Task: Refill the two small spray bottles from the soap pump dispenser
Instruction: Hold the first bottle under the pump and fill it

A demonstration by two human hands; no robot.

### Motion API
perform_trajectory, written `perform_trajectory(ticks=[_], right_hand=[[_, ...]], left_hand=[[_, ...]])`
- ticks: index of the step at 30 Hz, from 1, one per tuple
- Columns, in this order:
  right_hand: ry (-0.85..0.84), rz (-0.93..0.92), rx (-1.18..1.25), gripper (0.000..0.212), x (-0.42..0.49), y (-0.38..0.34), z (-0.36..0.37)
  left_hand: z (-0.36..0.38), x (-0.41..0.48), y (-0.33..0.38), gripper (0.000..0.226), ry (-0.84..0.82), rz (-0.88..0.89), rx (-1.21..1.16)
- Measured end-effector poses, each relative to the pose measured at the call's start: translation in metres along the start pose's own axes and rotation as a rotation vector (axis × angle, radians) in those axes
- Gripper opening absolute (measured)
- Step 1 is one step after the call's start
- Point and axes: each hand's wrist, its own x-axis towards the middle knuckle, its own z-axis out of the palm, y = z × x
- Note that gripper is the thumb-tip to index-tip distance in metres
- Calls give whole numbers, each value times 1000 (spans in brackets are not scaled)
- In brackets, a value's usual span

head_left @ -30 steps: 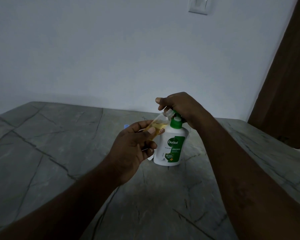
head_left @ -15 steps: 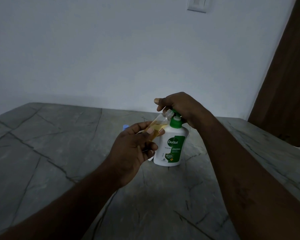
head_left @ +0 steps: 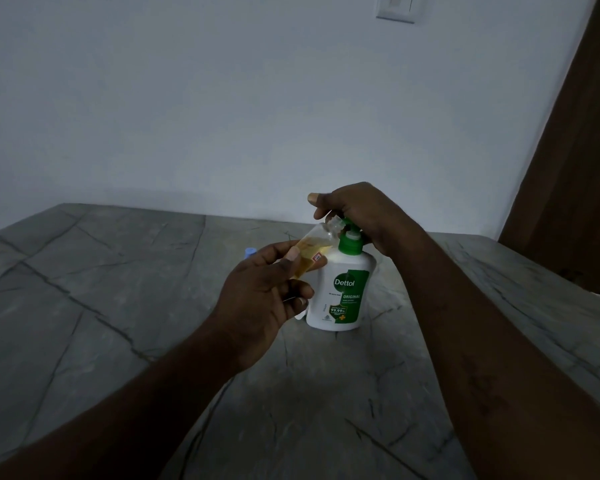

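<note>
A white soap pump dispenser (head_left: 340, 292) with a green label and green pump stands upright on the grey stone table (head_left: 118, 289). My right hand (head_left: 357, 213) sits on top of its pump head, fingers curled over it. My left hand (head_left: 267, 299) holds a small clear spray bottle (head_left: 312, 247), partly filled with yellow liquid and tilted, its open neck up against the pump nozzle. A small blue object (head_left: 250, 251), perhaps a cap or the second bottle, peeks out behind my left hand.
A white wall rises behind the table, with a switch plate (head_left: 395, 8) near the top. A brown door (head_left: 575, 168) stands at the right. The table's far edge meets the wall.
Both hands and the bottles stay almost still; the pump head under my right hand looks slightly lower than one second ago.
</note>
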Motion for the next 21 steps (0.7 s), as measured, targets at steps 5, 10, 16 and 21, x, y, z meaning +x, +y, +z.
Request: perform_trajectory(ticks=[5, 10, 16, 21], right_hand=[[34, -43, -24, 35, 1, -1, 0], [20, -24, -31, 34, 0, -2, 0], [-46, 62, 65, 27, -3, -1, 2], [-46, 57, 75, 29, -4, 0, 3]], left_hand=[[0, 0, 2, 32, 9, 14, -14], [1, -1, 1, 39, 5, -3, -9], [0, -2, 1, 48, -10, 4, -10], [-1, -1, -1, 31, 6, 0, -11]])
